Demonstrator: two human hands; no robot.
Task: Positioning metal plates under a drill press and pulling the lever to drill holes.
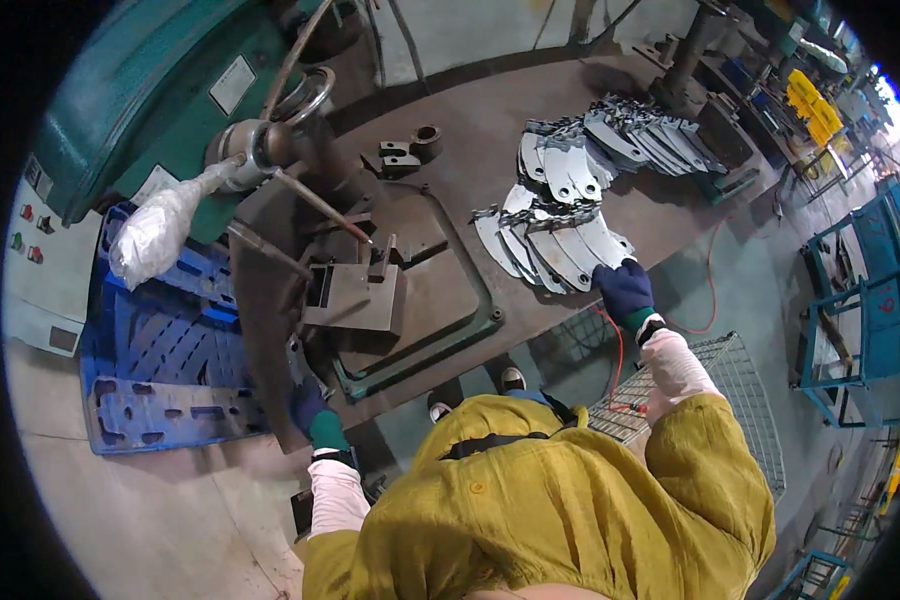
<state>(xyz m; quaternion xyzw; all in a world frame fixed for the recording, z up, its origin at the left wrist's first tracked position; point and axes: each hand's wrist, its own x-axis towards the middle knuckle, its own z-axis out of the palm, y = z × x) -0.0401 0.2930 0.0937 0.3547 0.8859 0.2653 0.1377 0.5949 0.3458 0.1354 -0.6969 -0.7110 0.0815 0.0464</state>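
My left hand point(312, 402), in a dark blue glove with a green cuff, is closed at the left front edge of the machine table. A grey curved metal plate with a hole point(297, 358) sticks up from its fingers. On the right, my right hand point(625, 290), gloved alike, has its fingers closed on the near end of a curved metal plate in the front pile point(562, 250). Its fingertips are partly hidden. Behind lies a second overlapping pile of such plates point(635, 140). Between my hands stands a steel block fixture point(360, 300) on the press bed point(415, 220).
The green press point(160, 100) stands at left, its lever end wrapped in plastic point(160, 232). A blue plastic pallet point(175, 370) lies beside it. Small metal blocks point(398, 160) and a ring point(426, 141) sit on the table. A wire basket point(740, 400) and blue rack point(865, 290) are at right.
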